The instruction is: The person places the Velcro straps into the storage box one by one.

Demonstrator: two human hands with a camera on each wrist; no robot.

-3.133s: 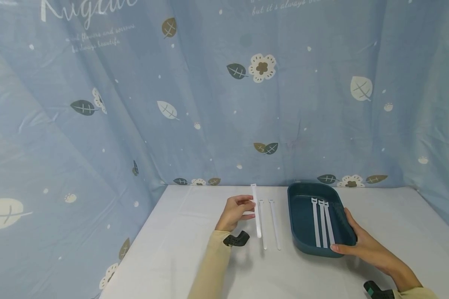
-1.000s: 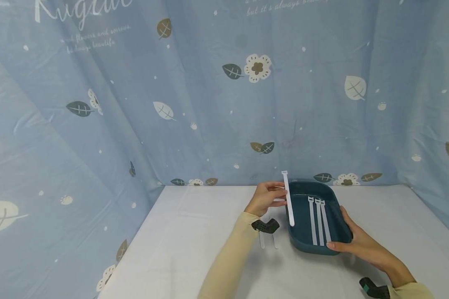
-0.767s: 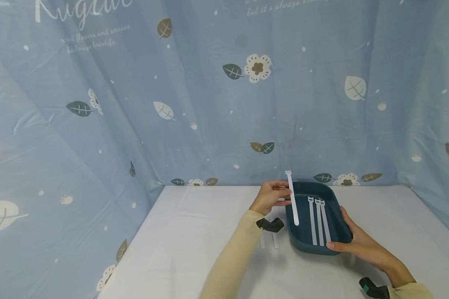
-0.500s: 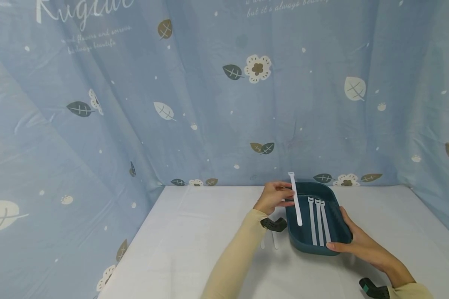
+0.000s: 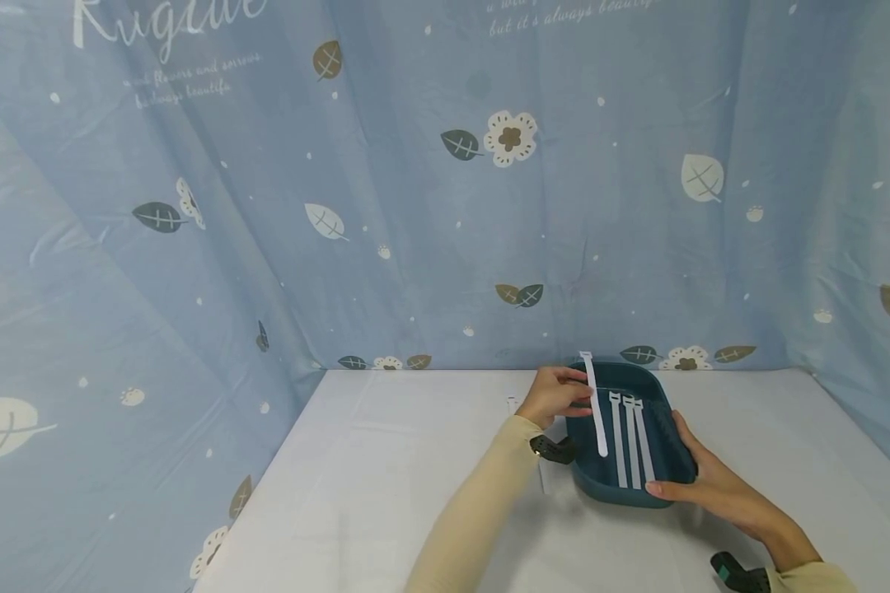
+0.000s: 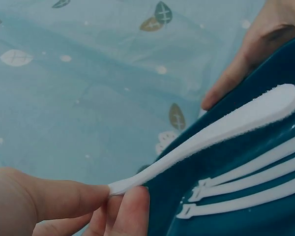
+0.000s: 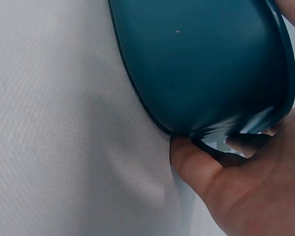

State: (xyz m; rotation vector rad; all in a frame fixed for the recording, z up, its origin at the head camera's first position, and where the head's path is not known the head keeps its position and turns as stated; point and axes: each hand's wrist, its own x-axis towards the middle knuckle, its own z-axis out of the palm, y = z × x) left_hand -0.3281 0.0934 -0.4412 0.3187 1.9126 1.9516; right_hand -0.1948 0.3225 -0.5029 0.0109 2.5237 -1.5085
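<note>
My left hand pinches a white hook-and-loop cable tie between thumb and fingers, over the left side of a dark teal tray. The left wrist view shows the held tie slanting away from the fingertips, its rounded end farthest off. Inside the tray lie 3 similar ties, side by side with slotted heads toward the back. My right hand grips the tray's near right corner, the thumb over the rim. In the right wrist view the tray's outer side fills the upper part.
On the white table, left of the tray, another tie lies mostly behind my left arm, and a tie's end shows below the wrist. A blue printed curtain hangs along the table's back and left.
My left hand has carried the cable tie rightward from the table to over the tray, lowering slightly in the last half second. The right hand has kept its grip on the tray.
</note>
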